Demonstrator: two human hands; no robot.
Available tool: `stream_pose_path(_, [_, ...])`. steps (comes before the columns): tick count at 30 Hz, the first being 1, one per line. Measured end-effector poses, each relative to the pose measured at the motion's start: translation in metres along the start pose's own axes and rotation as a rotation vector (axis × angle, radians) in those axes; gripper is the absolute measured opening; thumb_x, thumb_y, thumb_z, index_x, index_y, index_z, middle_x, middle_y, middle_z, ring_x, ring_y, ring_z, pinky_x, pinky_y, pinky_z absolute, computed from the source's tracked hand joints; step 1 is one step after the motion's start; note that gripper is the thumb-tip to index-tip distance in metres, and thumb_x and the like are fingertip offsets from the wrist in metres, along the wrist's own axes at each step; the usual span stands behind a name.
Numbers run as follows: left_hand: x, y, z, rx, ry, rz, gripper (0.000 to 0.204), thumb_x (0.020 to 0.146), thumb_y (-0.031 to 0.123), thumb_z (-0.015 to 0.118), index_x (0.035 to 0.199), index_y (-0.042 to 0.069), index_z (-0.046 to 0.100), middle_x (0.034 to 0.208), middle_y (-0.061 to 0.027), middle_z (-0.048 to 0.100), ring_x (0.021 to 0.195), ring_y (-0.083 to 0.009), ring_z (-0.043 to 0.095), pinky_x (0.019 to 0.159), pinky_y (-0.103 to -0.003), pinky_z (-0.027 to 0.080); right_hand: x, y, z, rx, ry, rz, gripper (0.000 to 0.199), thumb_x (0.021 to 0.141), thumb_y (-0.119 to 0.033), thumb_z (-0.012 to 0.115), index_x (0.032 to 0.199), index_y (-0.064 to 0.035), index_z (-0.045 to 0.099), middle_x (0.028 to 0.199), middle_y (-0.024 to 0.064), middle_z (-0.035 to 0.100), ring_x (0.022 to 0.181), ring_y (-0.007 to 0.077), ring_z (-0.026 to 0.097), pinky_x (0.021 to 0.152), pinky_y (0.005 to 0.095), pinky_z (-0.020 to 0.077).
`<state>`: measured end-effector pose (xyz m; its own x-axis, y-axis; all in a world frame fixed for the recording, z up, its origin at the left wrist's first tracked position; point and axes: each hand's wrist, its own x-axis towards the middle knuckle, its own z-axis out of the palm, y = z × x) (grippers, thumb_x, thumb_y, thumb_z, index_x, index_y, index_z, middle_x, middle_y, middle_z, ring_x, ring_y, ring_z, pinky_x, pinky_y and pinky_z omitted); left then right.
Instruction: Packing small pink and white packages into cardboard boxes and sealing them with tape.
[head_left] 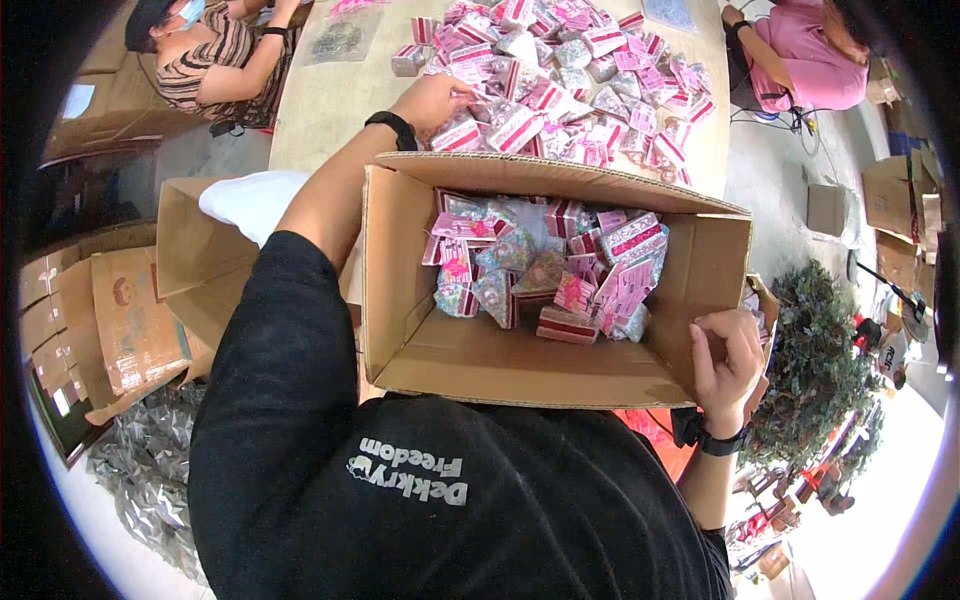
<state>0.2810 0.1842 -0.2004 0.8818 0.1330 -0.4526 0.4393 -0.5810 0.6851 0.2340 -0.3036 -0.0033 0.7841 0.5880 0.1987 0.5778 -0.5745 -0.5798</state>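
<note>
An uncovered cardboard box (400, 275) stands in front of my chest. Inside it, several small clear bags with pink header cards (505, 250) lie jumbled against the far side; their contents look glittery and multicoloured. My left hand (432, 103) reaches past the box's far left corner to a big pile of the same bags (560, 85) on the table. Its fingers are pinched together at a pink-carded bag on the pile's near left edge, the fingertips partly hidden. Curled at the box's right wall, my right hand (728, 365) grips the cardboard near its close corner.
Two people sit at the table (320, 110), one far left and one far right (800, 60). Another open carton (200, 250) with white lining is at my left. Stacked cartons (130, 310) and silvery crumpled film (150, 450) lie left; dark foliage (815, 365) stands right.
</note>
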Motion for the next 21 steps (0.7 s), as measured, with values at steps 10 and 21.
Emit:
stream_pose_path(10, [-0.066, 0.054, -0.091, 0.252, 0.419, 0.265, 0.032, 0.094, 0.024, 0.066, 0.112, -0.002, 0.07, 0.098, -0.0202, 0.073, 0.093, -0.0311, 0.07, 0.086, -0.039, 0.051, -0.01, 0.0, 0.002, 0.006, 0.071, -0.051, 0.009, 0.081, -0.001, 0.074, 0.086, -0.0035, 0.067, 0.084, 0.0111, 0.067, 0.075, 0.0287, 0.062, 0.07, 0.0359, 0.0488])
stream_pose_path(21, [-0.075, 0.051, -0.097, 0.054, 0.543, 0.44, 0.039, 0.083, 0.009, 0.075, 0.12, 0.004, 0.067, 0.108, -0.0136, 0.071, 0.103, -0.0241, 0.067, 0.09, -0.035, 0.052, -0.025, 0.007, 0.011, 0.1, 0.156, -0.003, 0.008, 0.085, -0.001, 0.072, 0.092, -0.0013, 0.068, 0.083, 0.0096, 0.063, 0.068, 0.0187, 0.057, 0.064, 0.0295, 0.0451])
